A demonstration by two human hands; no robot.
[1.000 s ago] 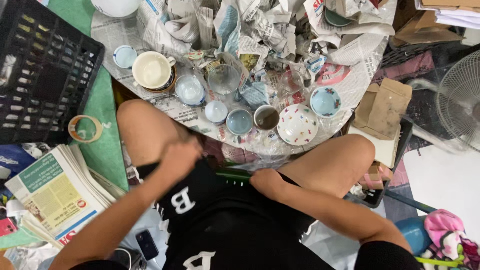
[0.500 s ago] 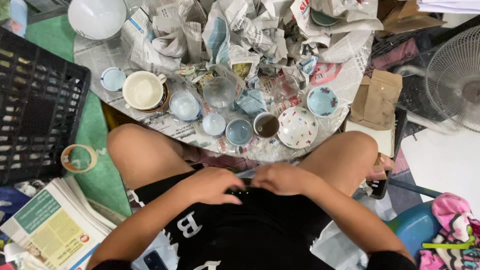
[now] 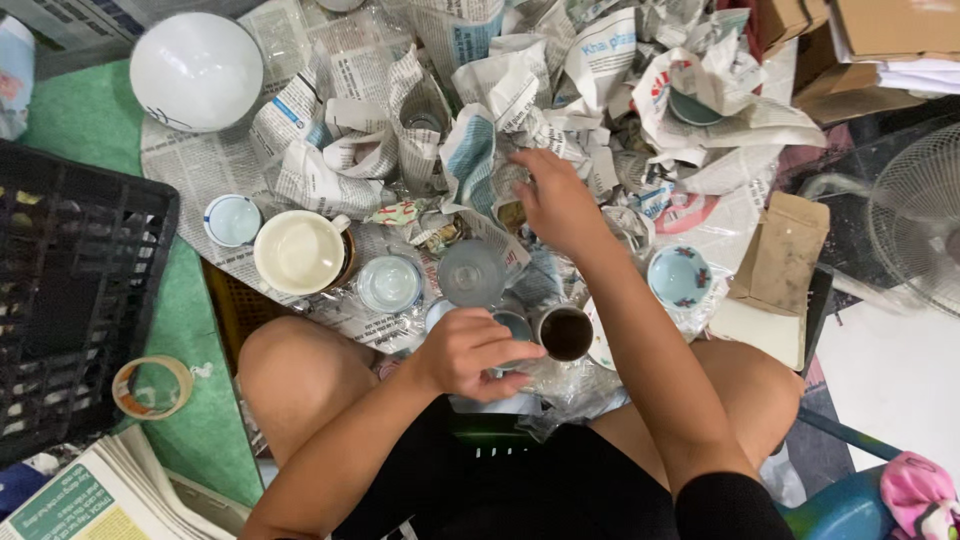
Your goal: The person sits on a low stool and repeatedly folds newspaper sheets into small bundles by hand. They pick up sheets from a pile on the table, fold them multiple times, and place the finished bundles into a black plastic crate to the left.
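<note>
Both hands were down at the lap half a second ago, and now they have come up over the spread. Nearest, the left hand point(image 3: 478, 352) is up from the lap with fingers curled round a small blue cup point(image 3: 515, 325), right beside a dark brown cup point(image 3: 565, 333). Just beyond sit one clear glass point(image 3: 471, 272), one shallow glass dish point(image 3: 389, 283), one cream mug point(image 3: 300, 252) and one small white cup point(image 3: 232, 220). To the right, one blue floral bowl point(image 3: 679, 276). Further out, the right hand point(image 3: 555, 205) has stretched into the crumpled newspaper point(image 3: 470, 150); its fingers press into the paper, though I cannot tell whether they grip anything. Far left, one big white bowl point(image 3: 196, 70). At the near left edge lie one tape roll point(image 3: 151, 387) and one black crate point(image 3: 70, 300).
</note>
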